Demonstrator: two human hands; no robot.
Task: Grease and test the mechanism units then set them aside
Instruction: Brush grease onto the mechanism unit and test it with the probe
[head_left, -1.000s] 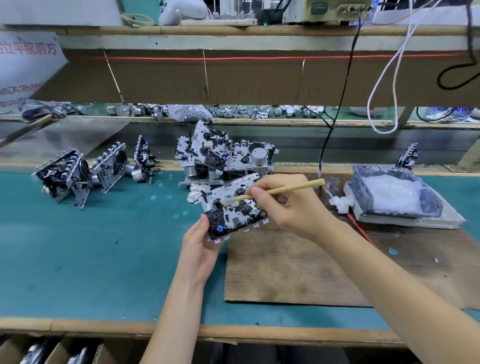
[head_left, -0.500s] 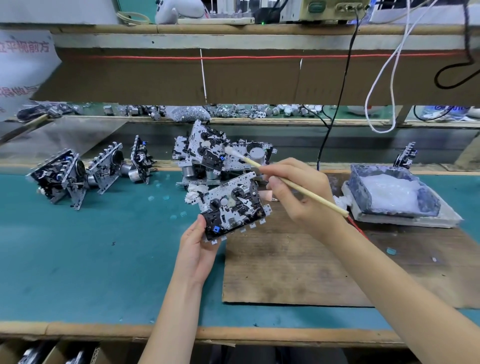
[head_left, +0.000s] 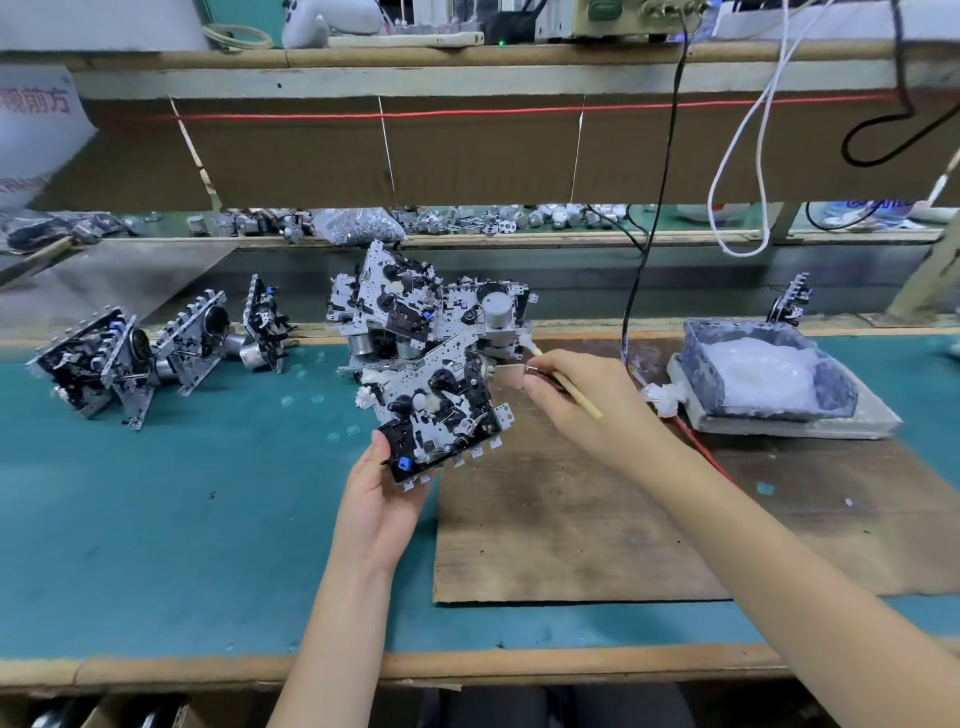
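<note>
My left hand (head_left: 382, 499) holds a black and silver mechanism unit (head_left: 441, 415) from below, tilted up over the green mat. My right hand (head_left: 582, 400) grips a thin wooden grease brush (head_left: 566, 382), its white tip lifted beside the unit's upper right corner, near the pile of units (head_left: 415, 312) behind. A tub of white grease (head_left: 763, 371) stands to the right. Three units (head_left: 156, 348) lie at the left of the bench.
A worn wooden board (head_left: 597, 519) lies under my right forearm. A black cable (head_left: 649, 218) and a white cable (head_left: 743, 156) hang from the upper shelf. A red wire (head_left: 701, 447) runs beside the tub. Small parts fill the back ledge (head_left: 467, 218). One unit (head_left: 789, 304) stands behind the tub.
The brush tip left the unit's face and swung up to the right. My right hand turned, so the handle now points down to the right. The left hand kept the unit steady.
</note>
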